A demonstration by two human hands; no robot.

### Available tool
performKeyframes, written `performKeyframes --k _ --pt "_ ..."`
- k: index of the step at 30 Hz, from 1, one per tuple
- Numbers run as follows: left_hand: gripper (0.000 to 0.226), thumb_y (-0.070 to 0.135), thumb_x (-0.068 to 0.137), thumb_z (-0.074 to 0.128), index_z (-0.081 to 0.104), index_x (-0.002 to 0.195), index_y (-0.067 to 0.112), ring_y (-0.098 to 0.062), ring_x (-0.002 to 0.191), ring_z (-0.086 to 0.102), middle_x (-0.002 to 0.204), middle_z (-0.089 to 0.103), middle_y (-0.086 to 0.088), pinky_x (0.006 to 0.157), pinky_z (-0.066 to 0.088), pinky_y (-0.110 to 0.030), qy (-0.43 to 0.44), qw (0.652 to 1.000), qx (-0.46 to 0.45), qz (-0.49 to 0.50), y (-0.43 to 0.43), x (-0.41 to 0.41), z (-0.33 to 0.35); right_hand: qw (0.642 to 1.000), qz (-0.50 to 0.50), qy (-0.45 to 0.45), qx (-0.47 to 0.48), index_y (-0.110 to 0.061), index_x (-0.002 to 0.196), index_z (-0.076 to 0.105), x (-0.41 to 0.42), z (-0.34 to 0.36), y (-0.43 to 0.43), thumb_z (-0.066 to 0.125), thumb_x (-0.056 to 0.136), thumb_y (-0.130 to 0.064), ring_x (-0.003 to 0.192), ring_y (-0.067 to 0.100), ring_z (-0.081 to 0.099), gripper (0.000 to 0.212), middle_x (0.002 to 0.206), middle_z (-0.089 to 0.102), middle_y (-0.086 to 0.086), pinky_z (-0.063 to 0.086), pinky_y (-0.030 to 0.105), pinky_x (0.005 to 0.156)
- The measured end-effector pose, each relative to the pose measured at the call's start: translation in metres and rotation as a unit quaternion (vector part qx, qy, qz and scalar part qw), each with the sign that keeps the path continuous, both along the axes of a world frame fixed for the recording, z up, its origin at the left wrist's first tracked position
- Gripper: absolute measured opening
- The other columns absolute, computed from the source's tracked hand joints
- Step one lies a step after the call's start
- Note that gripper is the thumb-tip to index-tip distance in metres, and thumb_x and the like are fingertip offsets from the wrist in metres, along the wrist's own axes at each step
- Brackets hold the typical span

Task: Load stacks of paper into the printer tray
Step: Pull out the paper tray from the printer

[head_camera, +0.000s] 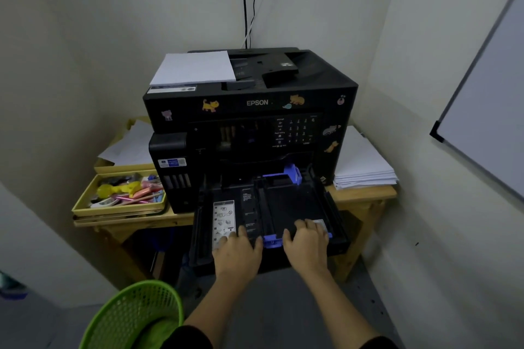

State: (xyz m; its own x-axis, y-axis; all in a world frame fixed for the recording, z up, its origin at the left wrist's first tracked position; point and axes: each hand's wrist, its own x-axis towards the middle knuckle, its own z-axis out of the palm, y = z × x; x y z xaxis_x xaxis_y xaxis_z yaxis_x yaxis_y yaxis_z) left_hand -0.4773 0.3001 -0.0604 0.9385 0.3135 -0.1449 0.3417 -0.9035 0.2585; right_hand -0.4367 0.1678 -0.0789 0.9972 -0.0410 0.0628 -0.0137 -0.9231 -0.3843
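Preparing the drawer for loading, as the scene suggests: on the wooden table (365,195), one yellow organiser tray (85,208) of mixed stationery is sitting at the far left beside one black printer (249,105), whose single paper tray (295,204) is standing pulled out at the front and lying empty, no sheet showing on its dark floor. The left hand (236,252) is resting with fingers spread and flat on the tray's front left portion, partly covering the instruction label (224,215), gripping nothing; the right hand (307,244) is lying likewise spread on the front edge, just right of the blue front guide (270,239), and is holding nothing either. A second blue guide (292,173) is standing at the tray's rear. Three lots of paper are waiting: one neat stack (195,68) on the printer's top, one loose pile (130,144) behind the organiser tray, one fanned pile (363,164) on the table at the right. One green basket (133,312) is sitting on the floor below. The next move is probably calling for setting the guides, then fetching a stack, squaring it, and laying it flat between them.
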Motion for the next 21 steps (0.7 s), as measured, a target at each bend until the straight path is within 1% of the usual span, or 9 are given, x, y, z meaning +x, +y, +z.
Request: performKeyframes --k 3,8,12,17,21 --pt "0.054 0.049 0.095 0.032 0.042 0.134 0.013 -0.027 0.123 0.048 0.129 0.056 -0.007 0.100 0.042 -0.043 -0.023 1.000 0.009 0.007 -0.004 0.020 0.015 1.000 -0.004 0.000 0.017 -0.012 0.127 0.057 0.019 0.015 0.005 0.046 0.094 -0.031 0.127 0.025 0.043 0.040 0.132 0.055 0.006 0.030 0.041 0.111" --pt "0.056 0.048 0.096 0.033 0.039 0.138 0.012 -0.027 0.128 0.044 0.138 0.051 -0.007 0.102 0.038 -0.043 -0.084 0.996 0.030 0.017 -0.003 0.065 0.052 0.997 0.030 -0.023 0.074 -0.010 0.126 0.056 0.062 0.053 0.017 0.047 0.094 -0.026 0.125 0.025 0.043 0.036 0.131 0.055 0.007 0.036 0.038 0.104" --pt "0.053 0.046 0.095 0.038 0.041 0.136 0.012 -0.028 0.132 0.039 0.140 0.050 -0.008 0.101 0.037 -0.043 -0.172 0.983 0.038 0.042 0.008 0.099 0.089 0.987 0.073 -0.089 0.115 -0.008 0.122 0.057 0.097 0.089 0.028 0.047 0.094 -0.022 0.120 0.024 0.046 0.033 0.125 0.058 0.009 0.043 0.036 0.099" --pt "0.052 0.042 0.093 0.045 0.046 0.132 0.009 -0.030 0.132 0.037 0.138 0.051 -0.010 0.102 0.035 -0.044 -0.272 0.959 0.051 0.064 0.040 0.136 0.140 0.961 0.113 -0.182 0.177 -0.005 0.118 0.058 0.133 0.144 0.058 0.049 0.092 -0.014 0.117 0.023 0.047 0.029 0.119 0.061 0.010 0.045 0.034 0.097" --pt "0.050 0.040 0.093 0.046 0.048 0.130 0.007 -0.032 0.132 0.035 0.137 0.050 -0.012 0.102 0.034 -0.045 -0.324 0.942 0.053 0.073 0.082 0.172 0.183 0.935 0.152 -0.233 0.219 -0.003 0.113 0.058 0.165 0.189 0.090 0.048 0.091 -0.008 0.115 0.024 0.046 0.025 0.113 0.060 0.012 0.043 0.030 0.092"
